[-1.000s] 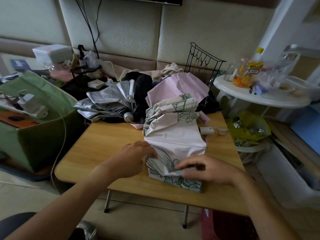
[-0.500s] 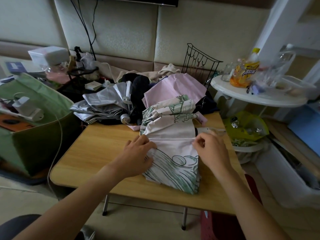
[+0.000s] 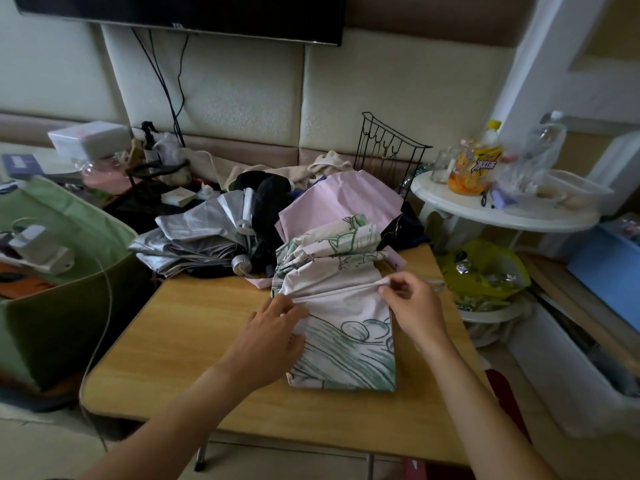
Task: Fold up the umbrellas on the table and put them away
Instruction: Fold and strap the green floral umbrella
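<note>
Now both hands work the printed umbrella (image 3: pixel 343 306) on the bench (image 3: pixel 194 341): left hand (image 3: pixel 273 337) pinches its fold, right hand (image 3: pixel 412 303) pinches the opposite edge.

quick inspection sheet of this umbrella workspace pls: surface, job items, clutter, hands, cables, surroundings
Surface: wooden table, near half bare.
Job's things: printed umbrella partly folded; silver umbrella and pink umbrella unfolded behind it.
Clutter: black cloth, wire rack.
Hands: left hand pinches the printed canopy's left edge; right hand pinches its right edge.
Cables: black cables hang below the TV.
Surroundings: green bag, white side table holding a drink bottle.
</note>
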Motion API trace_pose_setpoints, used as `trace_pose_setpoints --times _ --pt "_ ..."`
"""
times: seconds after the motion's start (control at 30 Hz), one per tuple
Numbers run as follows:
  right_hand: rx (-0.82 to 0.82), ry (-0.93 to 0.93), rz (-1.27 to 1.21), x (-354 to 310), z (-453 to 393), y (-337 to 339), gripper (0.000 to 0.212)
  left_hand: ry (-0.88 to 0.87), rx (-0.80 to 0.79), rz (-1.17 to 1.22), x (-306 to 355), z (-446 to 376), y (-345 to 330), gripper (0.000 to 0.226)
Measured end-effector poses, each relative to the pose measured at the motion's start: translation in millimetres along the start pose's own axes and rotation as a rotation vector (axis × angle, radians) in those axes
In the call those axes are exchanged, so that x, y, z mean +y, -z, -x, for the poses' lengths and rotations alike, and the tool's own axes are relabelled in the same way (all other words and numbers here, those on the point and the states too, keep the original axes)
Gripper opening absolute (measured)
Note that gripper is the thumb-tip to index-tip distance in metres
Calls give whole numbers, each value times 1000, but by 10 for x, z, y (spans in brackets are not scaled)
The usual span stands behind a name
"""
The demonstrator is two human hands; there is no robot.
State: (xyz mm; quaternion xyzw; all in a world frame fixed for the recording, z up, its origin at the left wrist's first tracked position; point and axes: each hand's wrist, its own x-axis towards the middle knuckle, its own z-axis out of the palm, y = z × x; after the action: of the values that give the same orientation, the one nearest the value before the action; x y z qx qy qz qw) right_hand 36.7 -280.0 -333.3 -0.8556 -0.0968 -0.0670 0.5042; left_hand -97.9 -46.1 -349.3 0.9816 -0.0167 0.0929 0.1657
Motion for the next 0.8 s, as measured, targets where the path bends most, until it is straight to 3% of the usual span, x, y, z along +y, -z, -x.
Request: trace_pose_setpoints --times 0.1,0.23,0.5,0.7,0.8 --pt "35 -24 -65 -18 16 -28 9 -10 39 -25 45 22 -25 44" --pt "1 -107 75 83 24 -53 25 -34 52 -96 76 103 -94 46" --pt "-60 -342 30 10 -92 -93 28 -1 44 -211 52 218 -279 51" --pt "57 -152 -68 -126 -125 -69 19 71 4 -249 37 202 -344 70" --pt "98 -102 41 -71 -107 -150 15 89 -8 -264 54 198 -385 73"
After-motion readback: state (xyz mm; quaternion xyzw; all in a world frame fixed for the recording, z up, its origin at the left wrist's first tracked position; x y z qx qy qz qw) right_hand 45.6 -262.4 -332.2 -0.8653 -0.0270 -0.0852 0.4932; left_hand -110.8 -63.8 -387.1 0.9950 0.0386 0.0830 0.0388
